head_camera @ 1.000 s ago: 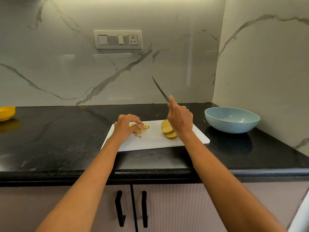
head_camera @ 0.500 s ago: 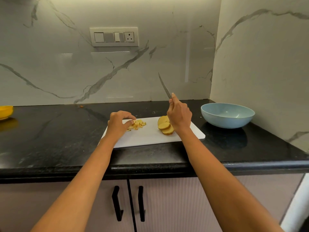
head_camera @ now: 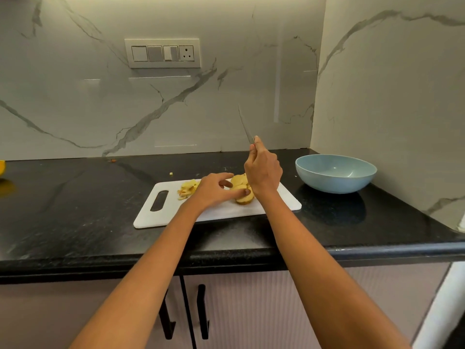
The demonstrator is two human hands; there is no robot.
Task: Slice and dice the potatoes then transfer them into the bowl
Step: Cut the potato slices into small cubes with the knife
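Head view: left hand [head_camera: 214, 190] has shifted from diced pile [head_camera: 187, 189] to potato slices [head_camera: 242, 192], fingers spread, touching them; right hand [head_camera: 263, 171] keeps gripping raised knife [head_camera: 245, 127].

Open surface left, crowded right

Left of the cutting board [head_camera: 161, 215] the surface [head_camera: 63, 210] lies bare; right, the bowl [head_camera: 336, 173] sits near the side wall [head_camera: 392, 96], narrowing passage.

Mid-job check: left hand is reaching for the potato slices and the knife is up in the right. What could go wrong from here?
1. The left hand lies on the potato slices right beside the right hand, whose knife is raised; a downward cut could catch the fingers.
2. The cutting board sits near the counter edge and might slide under pressure.
3. One piece is already off the board; more diced bits could scatter.
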